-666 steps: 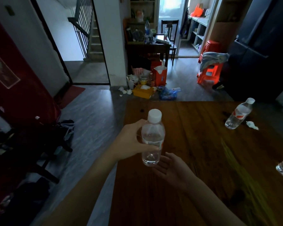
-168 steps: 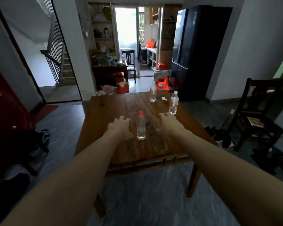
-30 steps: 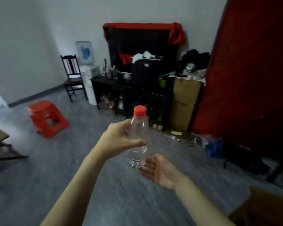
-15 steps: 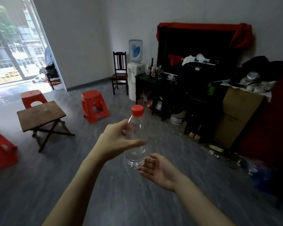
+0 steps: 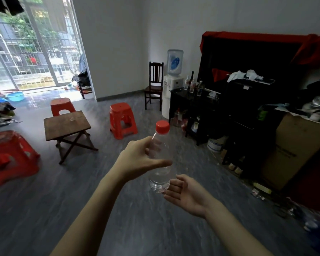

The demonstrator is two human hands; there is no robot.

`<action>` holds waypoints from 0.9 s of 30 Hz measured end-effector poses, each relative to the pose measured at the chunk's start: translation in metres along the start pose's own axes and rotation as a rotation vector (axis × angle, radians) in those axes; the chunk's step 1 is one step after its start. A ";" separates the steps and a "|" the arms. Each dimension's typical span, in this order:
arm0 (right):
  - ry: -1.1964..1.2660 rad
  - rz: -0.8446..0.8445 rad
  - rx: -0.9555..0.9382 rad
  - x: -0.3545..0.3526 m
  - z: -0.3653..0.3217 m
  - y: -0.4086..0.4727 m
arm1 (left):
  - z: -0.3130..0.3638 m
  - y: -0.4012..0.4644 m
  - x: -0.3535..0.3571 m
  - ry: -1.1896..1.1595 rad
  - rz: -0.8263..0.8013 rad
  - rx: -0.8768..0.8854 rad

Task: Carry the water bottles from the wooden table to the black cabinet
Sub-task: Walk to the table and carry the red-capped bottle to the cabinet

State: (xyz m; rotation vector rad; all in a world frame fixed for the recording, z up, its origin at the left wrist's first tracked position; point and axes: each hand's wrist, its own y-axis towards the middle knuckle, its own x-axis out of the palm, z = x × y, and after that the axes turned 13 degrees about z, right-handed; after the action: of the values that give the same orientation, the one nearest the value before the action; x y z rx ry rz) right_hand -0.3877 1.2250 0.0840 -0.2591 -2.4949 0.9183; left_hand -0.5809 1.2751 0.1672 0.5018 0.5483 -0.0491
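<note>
My left hand [image 5: 137, 159] grips a clear water bottle with a red cap [image 5: 160, 163] around its middle and holds it upright in front of me. Just under the bottle's base my right hand [image 5: 187, 194] lies palm up with relaxed fingers, its fingertips at the base. The black cabinet [image 5: 194, 106] stands ahead to the right against the wall, with several bottles on its top. The big wooden table is out of view.
Two red plastic stools [image 5: 122, 120] and a small folding wooden table [image 5: 67, 124] stand on the grey floor at the left. A dark chair [image 5: 154, 85] and water dispenser [image 5: 174, 78] stand beside the cabinet. A cardboard box [image 5: 296, 150] sits at right.
The view has swung left and moved closer to the cabinet side of the room. Both hands keep the same hold on the red-capped bottle.
</note>
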 end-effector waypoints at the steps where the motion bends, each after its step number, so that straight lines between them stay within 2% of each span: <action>1: -0.002 -0.001 0.006 -0.001 -0.003 0.005 | -0.002 0.004 0.002 0.005 -0.001 -0.004; 10: -0.028 -0.024 0.023 0.027 -0.035 0.086 | -0.055 0.071 0.011 0.037 -0.034 -0.031; 22: -0.039 -0.006 -0.048 0.141 -0.141 0.226 | -0.155 0.255 -0.011 0.060 -0.074 -0.002; 27: -0.019 -0.007 -0.034 0.164 -0.173 0.276 | -0.189 0.315 -0.011 0.059 -0.083 -0.018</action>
State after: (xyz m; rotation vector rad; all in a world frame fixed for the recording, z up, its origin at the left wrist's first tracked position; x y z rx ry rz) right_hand -0.4426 1.5856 0.0795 -0.2533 -2.5290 0.8797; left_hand -0.6271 1.6394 0.1731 0.4641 0.6267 -0.1087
